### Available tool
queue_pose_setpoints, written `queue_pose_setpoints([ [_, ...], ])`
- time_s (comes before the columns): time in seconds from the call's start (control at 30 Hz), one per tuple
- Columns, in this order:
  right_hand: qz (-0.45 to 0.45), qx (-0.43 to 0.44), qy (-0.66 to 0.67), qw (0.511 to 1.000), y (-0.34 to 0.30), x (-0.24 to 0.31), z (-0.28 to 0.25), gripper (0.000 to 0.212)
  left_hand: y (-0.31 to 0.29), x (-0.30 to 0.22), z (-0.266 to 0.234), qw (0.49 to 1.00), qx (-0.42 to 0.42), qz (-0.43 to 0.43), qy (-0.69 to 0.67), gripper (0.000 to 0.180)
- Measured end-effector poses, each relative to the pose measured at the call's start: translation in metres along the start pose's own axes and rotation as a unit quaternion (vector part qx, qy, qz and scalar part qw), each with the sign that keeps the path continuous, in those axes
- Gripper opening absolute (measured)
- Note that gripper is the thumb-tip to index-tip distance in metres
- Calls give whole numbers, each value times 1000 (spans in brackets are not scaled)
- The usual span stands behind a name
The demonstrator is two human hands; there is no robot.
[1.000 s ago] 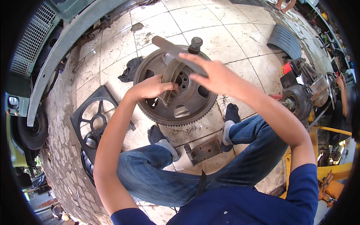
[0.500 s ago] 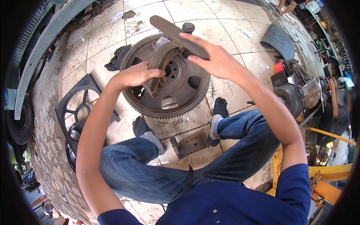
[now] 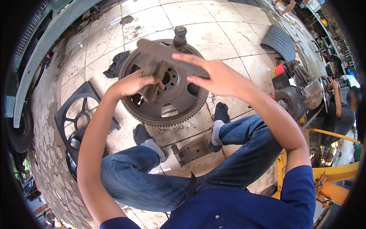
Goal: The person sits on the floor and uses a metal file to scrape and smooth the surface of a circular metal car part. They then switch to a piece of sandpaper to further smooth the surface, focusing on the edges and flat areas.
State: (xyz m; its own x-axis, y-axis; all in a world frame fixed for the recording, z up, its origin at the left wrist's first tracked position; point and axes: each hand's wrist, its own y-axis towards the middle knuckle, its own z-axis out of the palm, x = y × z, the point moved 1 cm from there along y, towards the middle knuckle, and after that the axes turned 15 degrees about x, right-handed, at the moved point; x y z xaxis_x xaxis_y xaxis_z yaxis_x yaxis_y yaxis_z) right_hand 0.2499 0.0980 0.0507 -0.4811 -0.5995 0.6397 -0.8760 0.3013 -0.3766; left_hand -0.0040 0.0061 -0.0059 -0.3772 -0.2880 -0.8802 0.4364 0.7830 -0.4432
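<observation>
In my left hand (image 3: 131, 83) is a curved, dusty metal piece like a brake shoe (image 3: 151, 89), the fingers closed round its side. My right hand (image 3: 219, 78) grips a long, flat brown bar with a rounded end (image 3: 158, 51), its fingers stretched along the bar. The bar is slanted over the upper part of the curved piece; its underside is hidden, and motion smears it. Beneath both lies a large toothed flywheel (image 3: 179, 108), with holes round its centre. At its far edge stands a small, dark, knobbed metal part (image 3: 180, 37).
Beside the flywheel lies a black cloth (image 3: 117, 64). A black fan shroud (image 3: 81, 98) lies at left, a drilled metal plate (image 3: 192, 150) between my feet. At right are a corrugated sheet (image 3: 280, 42), greasy machinery (image 3: 291, 100), a yellow frame (image 3: 335, 173) and another person (image 3: 339, 118).
The brown bar has shifted down and left across the curved piece with my right hand. My left hand still holds the curved piece, now tilted more upright. The view has shifted slightly.
</observation>
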Motion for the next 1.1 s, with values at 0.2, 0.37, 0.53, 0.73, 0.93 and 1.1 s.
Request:
queue_pose_setpoints([
  [0.2,-76,-25,-27,996,-8,19,6,65,1,5,4,1000,-18,-11,4,41],
  [0.37,90,11,64,994,-12,9,-14,63,2,-4,-1,999,19,-30,18,36],
  [0.53,53,48,15,997,-16,15,-16,62,-2,-2,4,999,-2,-46,-11,36],
  [0.73,-27,15,-27,999,-9,5,5,64,1,-2,4,999,-5,-39,-34,34],
  [0.93,37,21,34,999,-9,11,-5,64,-1,-5,0,998,5,-26,-53,35],
  [1.1,-59,-11,-12,998,4,11,6,64,-5,-1,0,999,0,-13,-35,36],
])
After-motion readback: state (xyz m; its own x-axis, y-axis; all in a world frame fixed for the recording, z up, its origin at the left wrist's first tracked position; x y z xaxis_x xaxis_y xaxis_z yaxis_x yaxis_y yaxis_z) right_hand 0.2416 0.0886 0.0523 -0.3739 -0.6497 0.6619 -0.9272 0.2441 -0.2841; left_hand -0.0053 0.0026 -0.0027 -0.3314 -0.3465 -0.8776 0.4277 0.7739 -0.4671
